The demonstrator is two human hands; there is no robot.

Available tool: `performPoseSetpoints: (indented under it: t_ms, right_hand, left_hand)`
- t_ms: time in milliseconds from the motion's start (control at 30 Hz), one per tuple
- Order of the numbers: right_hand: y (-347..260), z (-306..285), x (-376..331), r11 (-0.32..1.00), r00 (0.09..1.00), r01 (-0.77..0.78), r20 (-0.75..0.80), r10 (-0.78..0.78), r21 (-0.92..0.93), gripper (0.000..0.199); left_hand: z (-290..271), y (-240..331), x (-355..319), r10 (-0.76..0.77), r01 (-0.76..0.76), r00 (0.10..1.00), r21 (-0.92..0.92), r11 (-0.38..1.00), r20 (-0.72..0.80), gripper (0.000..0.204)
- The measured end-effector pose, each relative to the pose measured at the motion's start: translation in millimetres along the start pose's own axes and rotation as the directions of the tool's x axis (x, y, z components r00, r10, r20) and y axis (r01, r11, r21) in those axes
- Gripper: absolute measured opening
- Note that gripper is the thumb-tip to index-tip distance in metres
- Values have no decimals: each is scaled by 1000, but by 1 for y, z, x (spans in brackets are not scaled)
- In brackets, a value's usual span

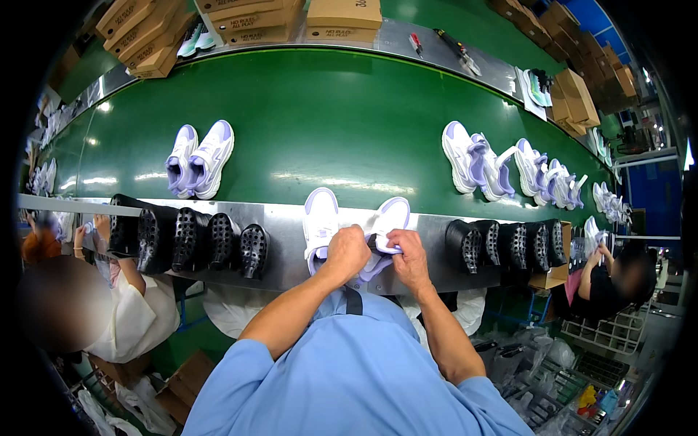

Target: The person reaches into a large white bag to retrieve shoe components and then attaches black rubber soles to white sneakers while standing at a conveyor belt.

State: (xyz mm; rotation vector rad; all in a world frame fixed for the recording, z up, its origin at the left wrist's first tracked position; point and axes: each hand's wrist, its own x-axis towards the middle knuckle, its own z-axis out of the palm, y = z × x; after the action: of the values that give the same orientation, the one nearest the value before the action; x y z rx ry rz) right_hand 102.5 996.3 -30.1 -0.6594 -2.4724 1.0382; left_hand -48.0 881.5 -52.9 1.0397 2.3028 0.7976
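Note:
In front of me a pair of white and lavender sneakers sits on a metal ledge, toes pointing away. Both my hands work at the right sneaker [394, 211]. My left hand [347, 251] is closed at its inner side, near the opening; what its fingers grip is hidden. On the outer side my right hand [410, 256] pinches the white strap [392, 245] across the instep. A small dark patch shows between the hands at the shoe's opening. The left sneaker [320, 212] stands beside it, partly behind my left wrist.
Black studded shoe lasts [190, 236] line the ledge at left; more lasts [518, 243] stand at right. The green conveyor belt [334, 123] carries another pair [211, 160] and several sneakers [465, 156] at right. Shoe boxes [343, 18] stand beyond. Co-workers sit either side.

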Motion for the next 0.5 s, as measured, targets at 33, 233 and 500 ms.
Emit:
performPoseSetpoints:
  t_ms: [33,233,500]
  right_hand:
    - [-4,0,-2,997,999,50,-7,-50,-53,25]
    - [-14,13,-5,955,983,112,170,-66,-274,37]
    - [-25,18,-42,728,733,-679,25,680,92,40]
  left_hand:
    - [0,1,2,21,-21,1000,-20,1000,11,16]
    - [-5,10,0,76,-73,996,-59,996,53,16]
    - [-32,52,-42,407,-403,914,143,904,7,32]
